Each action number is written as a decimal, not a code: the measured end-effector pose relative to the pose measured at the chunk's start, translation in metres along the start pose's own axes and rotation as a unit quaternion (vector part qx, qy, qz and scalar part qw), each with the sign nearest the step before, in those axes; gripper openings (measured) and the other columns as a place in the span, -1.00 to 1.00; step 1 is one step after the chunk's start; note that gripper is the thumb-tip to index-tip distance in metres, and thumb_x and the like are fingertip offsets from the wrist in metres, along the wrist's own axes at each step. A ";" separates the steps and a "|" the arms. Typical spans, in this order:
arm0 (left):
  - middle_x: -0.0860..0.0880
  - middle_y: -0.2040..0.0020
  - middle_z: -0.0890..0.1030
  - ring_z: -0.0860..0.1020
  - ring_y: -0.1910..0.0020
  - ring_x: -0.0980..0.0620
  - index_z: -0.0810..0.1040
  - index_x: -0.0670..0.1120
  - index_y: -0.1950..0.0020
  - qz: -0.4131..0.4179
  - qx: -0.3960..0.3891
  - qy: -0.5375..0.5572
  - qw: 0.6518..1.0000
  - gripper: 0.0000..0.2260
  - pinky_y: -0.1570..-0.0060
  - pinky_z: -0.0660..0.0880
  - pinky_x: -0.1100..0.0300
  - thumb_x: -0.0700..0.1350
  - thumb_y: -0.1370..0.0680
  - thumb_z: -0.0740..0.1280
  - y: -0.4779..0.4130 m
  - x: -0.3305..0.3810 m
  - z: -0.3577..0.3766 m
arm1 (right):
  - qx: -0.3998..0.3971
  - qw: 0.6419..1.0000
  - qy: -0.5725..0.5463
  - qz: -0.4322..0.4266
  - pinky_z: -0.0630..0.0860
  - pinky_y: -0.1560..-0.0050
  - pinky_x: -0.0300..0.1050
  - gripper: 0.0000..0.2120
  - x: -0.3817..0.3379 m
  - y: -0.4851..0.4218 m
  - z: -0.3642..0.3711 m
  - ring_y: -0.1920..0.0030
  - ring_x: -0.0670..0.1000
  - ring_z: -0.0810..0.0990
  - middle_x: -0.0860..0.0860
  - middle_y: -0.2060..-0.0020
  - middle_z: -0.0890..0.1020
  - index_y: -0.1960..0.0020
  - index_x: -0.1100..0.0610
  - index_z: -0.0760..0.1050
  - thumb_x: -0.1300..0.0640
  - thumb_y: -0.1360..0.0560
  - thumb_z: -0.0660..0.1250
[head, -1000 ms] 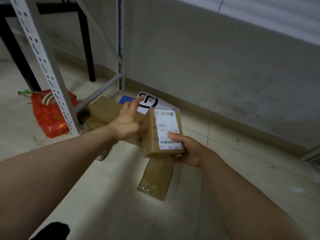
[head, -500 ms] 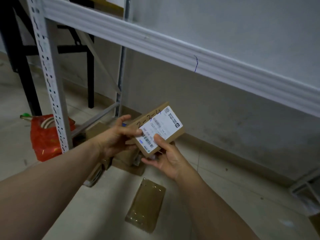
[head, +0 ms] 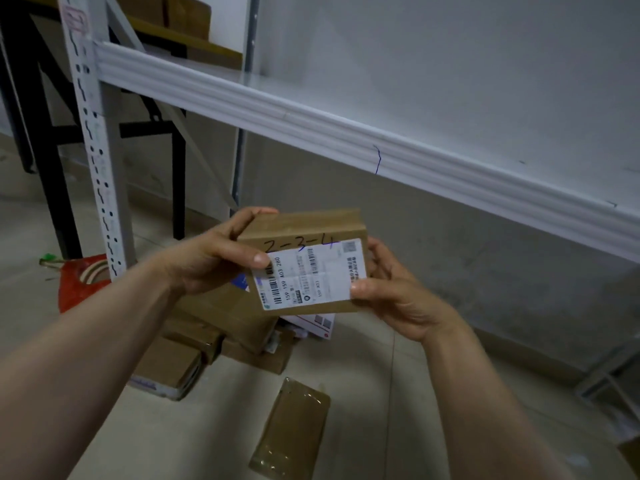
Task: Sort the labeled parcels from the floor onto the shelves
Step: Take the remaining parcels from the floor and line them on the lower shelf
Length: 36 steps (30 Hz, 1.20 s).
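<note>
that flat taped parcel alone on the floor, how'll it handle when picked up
The flat parcel is thin and lies flush on the floor, so probably light, unlikely to roll. Its glossy tape wrap may be slippery. Straight edges suggest it is fairly stiff.

I hold the small cardboard parcel [head: 304, 230] level, white label up, "2-3-4" penned above it, just below the white shelf [head: 311, 123]. Farther below the shelf, brown parcels [head: 221, 320] lie heaped on the floor, and one flat taped parcel [head: 294, 427] lies apart.

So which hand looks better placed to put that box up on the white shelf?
Probably the right hand: it grips the box at its right end, and the white shelf stretches away to that side. The left hand is nearer the upright post.
</note>
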<state>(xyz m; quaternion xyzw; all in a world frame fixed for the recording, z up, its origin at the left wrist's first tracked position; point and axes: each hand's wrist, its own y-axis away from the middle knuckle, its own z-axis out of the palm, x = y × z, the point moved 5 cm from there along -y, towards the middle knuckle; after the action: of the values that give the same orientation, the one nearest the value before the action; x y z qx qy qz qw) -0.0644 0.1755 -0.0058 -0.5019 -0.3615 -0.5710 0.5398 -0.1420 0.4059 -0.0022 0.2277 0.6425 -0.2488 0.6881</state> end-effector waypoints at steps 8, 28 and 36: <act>-0.14 -0.20 0.57 0.67 -0.07 -0.14 0.30 0.02 -0.46 0.179 0.075 -0.082 0.978 -0.15 0.09 0.64 0.10 -0.15 -0.21 0.54 0.021 0.121 0.053 | 0.017 0.974 0.164 -0.155 0.51 -0.30 0.13 -0.17 -0.114 0.042 0.027 -0.36 0.19 0.53 0.16 -0.38 0.53 -0.54 0.10 0.25 0.13 -0.33 0.51; 0.01 -0.29 0.57 0.53 -0.20 0.08 0.20 0.04 -0.45 0.112 0.122 -0.294 0.941 -0.45 -0.12 0.45 0.15 -0.19 -0.56 0.38 -0.133 0.138 0.214 | 0.529 0.732 0.355 -0.241 0.60 -0.02 -0.20 -0.72 -0.229 0.110 -0.091 -0.12 -0.08 0.61 -0.09 -0.21 0.59 -0.37 -0.03 0.27 0.08 -0.67 0.19; -0.04 -0.19 0.61 0.57 -0.19 -0.13 0.17 0.18 -0.13 0.044 0.086 -0.416 0.904 -0.45 -0.22 0.51 -0.11 0.04 -0.25 0.38 -0.216 0.120 0.260 | 0.593 0.683 0.418 -0.083 0.52 0.11 -0.14 -0.82 -0.235 0.135 -0.177 -0.03 -0.03 0.57 -0.03 -0.13 0.63 -0.21 0.02 0.41 0.10 -0.62 0.28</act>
<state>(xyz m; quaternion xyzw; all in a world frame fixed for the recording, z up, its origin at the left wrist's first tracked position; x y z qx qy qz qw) -0.2180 0.4266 0.1985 -0.6610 -0.5782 -0.2524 0.4062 -0.2045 0.6340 0.2189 0.6142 0.5984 -0.5125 0.0457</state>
